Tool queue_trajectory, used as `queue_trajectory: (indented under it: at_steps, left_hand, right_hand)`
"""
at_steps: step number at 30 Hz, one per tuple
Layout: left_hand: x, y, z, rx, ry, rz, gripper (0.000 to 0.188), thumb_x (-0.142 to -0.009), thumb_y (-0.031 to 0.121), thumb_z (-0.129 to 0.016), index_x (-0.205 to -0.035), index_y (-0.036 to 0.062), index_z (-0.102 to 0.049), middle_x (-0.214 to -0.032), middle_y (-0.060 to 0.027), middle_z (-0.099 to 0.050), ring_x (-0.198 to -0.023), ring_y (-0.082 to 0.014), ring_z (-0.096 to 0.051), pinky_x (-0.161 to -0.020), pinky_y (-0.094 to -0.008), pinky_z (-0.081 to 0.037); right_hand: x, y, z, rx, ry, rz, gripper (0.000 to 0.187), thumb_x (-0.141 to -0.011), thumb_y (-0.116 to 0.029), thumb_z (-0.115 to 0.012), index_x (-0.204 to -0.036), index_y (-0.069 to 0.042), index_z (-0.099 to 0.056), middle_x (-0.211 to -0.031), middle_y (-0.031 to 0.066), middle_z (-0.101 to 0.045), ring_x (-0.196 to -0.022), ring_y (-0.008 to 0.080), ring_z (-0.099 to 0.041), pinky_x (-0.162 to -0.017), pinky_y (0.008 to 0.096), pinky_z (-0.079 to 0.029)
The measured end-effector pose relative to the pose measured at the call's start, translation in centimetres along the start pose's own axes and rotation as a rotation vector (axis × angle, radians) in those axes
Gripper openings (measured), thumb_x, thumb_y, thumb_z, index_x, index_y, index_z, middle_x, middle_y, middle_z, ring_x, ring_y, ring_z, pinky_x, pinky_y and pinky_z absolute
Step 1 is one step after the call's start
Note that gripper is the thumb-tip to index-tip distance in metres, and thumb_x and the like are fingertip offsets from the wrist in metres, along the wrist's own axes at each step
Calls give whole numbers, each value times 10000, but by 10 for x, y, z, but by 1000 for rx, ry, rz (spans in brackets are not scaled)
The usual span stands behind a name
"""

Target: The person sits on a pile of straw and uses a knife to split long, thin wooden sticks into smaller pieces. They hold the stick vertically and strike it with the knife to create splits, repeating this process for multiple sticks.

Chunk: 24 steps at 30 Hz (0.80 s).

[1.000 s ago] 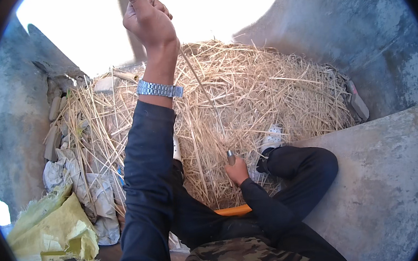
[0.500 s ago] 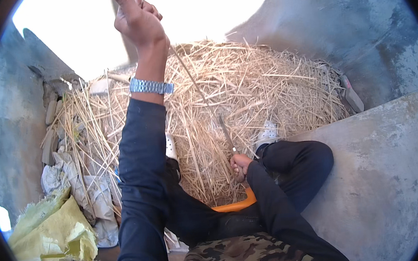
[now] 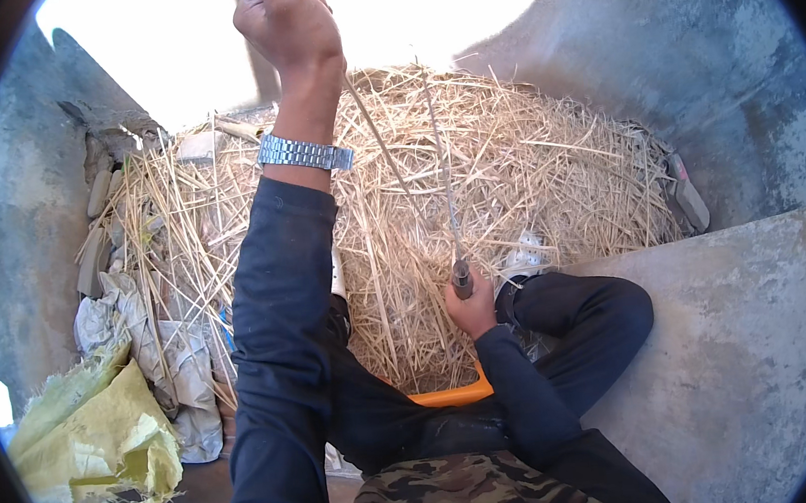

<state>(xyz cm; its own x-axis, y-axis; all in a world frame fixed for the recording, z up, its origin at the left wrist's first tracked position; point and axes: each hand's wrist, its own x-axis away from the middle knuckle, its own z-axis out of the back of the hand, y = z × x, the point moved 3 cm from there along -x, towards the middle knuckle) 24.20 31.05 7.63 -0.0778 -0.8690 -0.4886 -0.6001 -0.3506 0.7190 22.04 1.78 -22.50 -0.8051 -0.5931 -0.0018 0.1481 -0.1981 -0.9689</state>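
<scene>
My left hand [image 3: 292, 26], with a metal watch at the wrist, is raised at the far end, partly cut off by the frame's upper edge. Its fingers are closed around a long thin straw-coloured stalk [image 3: 376, 134], which slants down toward the straw. My right hand [image 3: 470, 308] grips a long narrow-bladed tool [image 3: 463, 280] by its brown handle, low between my knees. Its thin blade points away from me over the straw; seen nearly edge-on, its exact shape is unclear.
A broad heap of dry straw [image 3: 530, 164] covers the ground ahead, with my pale clogs on it. Torn yellowish sacking [image 3: 103, 441] and grey cloth lie at left. An orange curved edge [image 3: 454, 395] shows beneath me. Concrete walls [image 3: 692, 44] enclose both sides.
My right hand has lifted and moved slightly forward, and the tool has swung so its blade points away from me. My left hand has shifted a little right and farther up.
</scene>
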Motion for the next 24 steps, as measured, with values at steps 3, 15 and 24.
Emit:
queue_trajectory:
  at_steps: [3,15,24]
  left_hand:
    - [-1,-5,0,3,-8,-3,561,-960,600,-389,-585,208,-245,-514,88,-212,-419,-48,-211,-390,-226,-177]
    - [-23,56,42,101,-19,102,584,-972,598,-323,-572,181,-236,-515,67,-199,-444,-82,-213,-417,-253,-182]
    - [-66,267,228,406,-354,-8,533,-984,530,-322,-613,149,-345,-527,31,-289,-453,-90,-279,-467,-254,-234]
  right_hand:
    - [36,112,9,421,-159,-504,181,-783,-162,-584,-845,8,-584,-608,84,-572,-511,218,-562,-537,331,-470]
    - [49,70,19,-387,-200,-956,84,-786,-35,-541,-712,-53,-506,-494,41,-430,-331,167,-425,-346,350,-382]
    - [94,7,44,-450,-58,-572,72,-806,-17,-582,-789,-35,-515,-529,39,-485,-349,138,-450,-340,295,-366]
